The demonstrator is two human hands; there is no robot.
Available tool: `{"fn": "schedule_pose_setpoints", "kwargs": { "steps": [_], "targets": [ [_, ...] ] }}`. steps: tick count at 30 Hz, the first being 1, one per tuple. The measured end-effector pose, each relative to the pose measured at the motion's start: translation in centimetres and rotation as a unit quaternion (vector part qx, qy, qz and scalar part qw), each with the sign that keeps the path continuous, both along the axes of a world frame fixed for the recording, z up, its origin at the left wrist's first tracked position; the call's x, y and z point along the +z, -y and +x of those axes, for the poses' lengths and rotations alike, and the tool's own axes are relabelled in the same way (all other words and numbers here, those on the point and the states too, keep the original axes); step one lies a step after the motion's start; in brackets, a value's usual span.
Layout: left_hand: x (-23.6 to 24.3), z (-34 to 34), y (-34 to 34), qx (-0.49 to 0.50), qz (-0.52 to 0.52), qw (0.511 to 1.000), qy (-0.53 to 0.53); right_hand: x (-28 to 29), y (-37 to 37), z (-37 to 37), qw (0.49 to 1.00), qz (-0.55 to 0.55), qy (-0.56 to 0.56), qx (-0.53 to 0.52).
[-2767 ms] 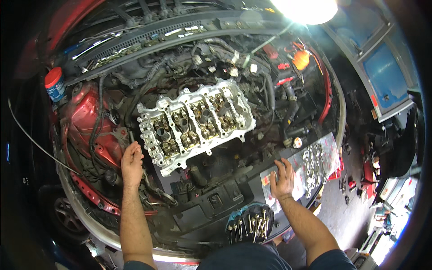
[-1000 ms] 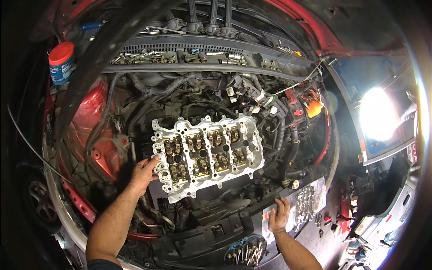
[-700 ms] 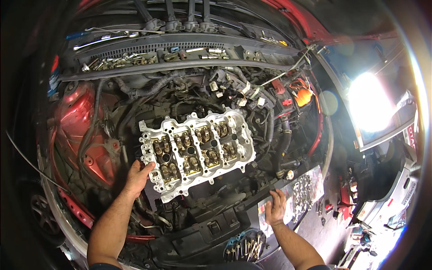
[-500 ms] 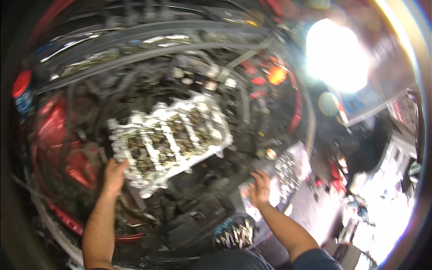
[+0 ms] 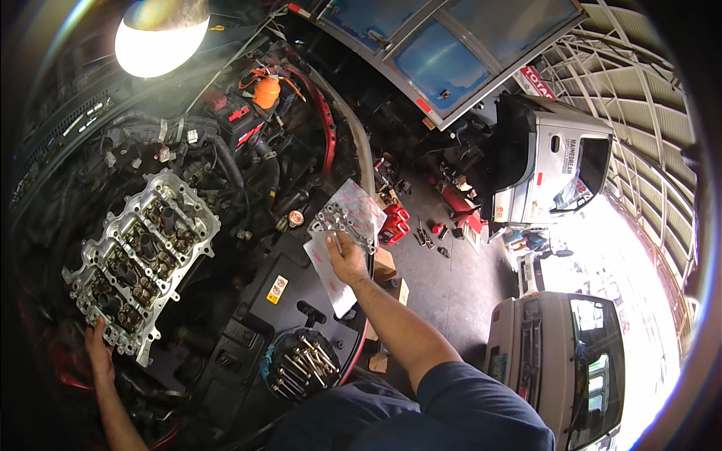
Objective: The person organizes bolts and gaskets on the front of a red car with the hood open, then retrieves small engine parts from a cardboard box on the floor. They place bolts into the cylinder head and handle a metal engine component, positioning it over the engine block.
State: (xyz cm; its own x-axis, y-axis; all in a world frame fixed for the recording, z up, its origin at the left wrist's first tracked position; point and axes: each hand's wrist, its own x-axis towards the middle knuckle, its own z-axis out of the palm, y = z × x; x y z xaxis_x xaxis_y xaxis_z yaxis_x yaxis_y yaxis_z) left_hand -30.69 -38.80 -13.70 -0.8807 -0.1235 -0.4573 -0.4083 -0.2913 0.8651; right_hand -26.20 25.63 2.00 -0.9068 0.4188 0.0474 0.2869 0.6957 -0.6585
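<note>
An aluminium cylinder head (image 5: 144,258), its valve gear exposed, lies in the engine bay at the left. My left hand (image 5: 100,353) rests with stretched fingers against its near left corner; part of the hand is in shadow. On the right, my right hand (image 5: 347,259) reaches onto a pile of small metal parts (image 5: 332,216) on a clear plastic sheet (image 5: 361,204) smeared with red. Its fingers are drawn together at the pile's near edge, and what they pinch is too small to make out. A white sheet (image 5: 325,279) lies beneath that wrist.
A round dish with several long bolts (image 5: 307,362) sits on the black panel (image 5: 256,289) near my body. A bright lamp (image 5: 162,45) hangs at the upper left. Beyond the red fender (image 5: 328,143) are red jugs (image 5: 395,224), cardboard boxes (image 5: 383,263) and parked vehicles (image 5: 553,353).
My view has swung to the right, so the cylinder head now appears further left. My right hand has reached out to the small metal parts, its fingers drawn together. My left hand stays at the cylinder head.
</note>
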Motion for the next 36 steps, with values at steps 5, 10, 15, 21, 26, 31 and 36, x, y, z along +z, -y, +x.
{"fn": "schedule_pose_setpoints", "kwargs": {
  "steps": [5, 10, 15, 21, 26, 31, 36],
  "targets": [
    [-0.2, -0.2, 0.0, -0.009, 0.019, 1.0, -0.009, -1.3, -0.2, 0.7, 0.926, -0.368, -0.012, 0.085],
    [-0.3, -0.2, 0.4, -0.021, -0.001, 1.0, -0.004, -0.7, -3.4, 0.4, 0.997, -0.021, -0.029, -0.072],
    [-0.3, -0.3, 0.3, -0.009, -0.014, 1.0, 0.004, -0.8, -4.3, 1.6, 0.96, 0.199, 0.196, -0.005],
    [1.8, 0.3, -1.3, -0.011, -0.033, 0.999, -0.027, -2.5, -3.8, 1.5, 0.888, 0.398, 0.206, 0.104],
    [3.4, 0.7, -3.2, 0.033, -0.013, 0.998, -0.059, 1.1, 0.9, 0.9, 0.975, 0.179, 0.125, 0.039],
    [4.3, 0.8, -3.8, 0.031, -0.042, 0.998, -0.036, 4.9, 15.8, -2.8, 0.96, 0.001, 0.058, 0.272],
    [4.1, 0.6, -3.9, 0.026, -0.045, 0.998, -0.047, 2.6, 33.7, -9.0, 0.895, 0.116, -0.074, 0.424]
  ]
}}
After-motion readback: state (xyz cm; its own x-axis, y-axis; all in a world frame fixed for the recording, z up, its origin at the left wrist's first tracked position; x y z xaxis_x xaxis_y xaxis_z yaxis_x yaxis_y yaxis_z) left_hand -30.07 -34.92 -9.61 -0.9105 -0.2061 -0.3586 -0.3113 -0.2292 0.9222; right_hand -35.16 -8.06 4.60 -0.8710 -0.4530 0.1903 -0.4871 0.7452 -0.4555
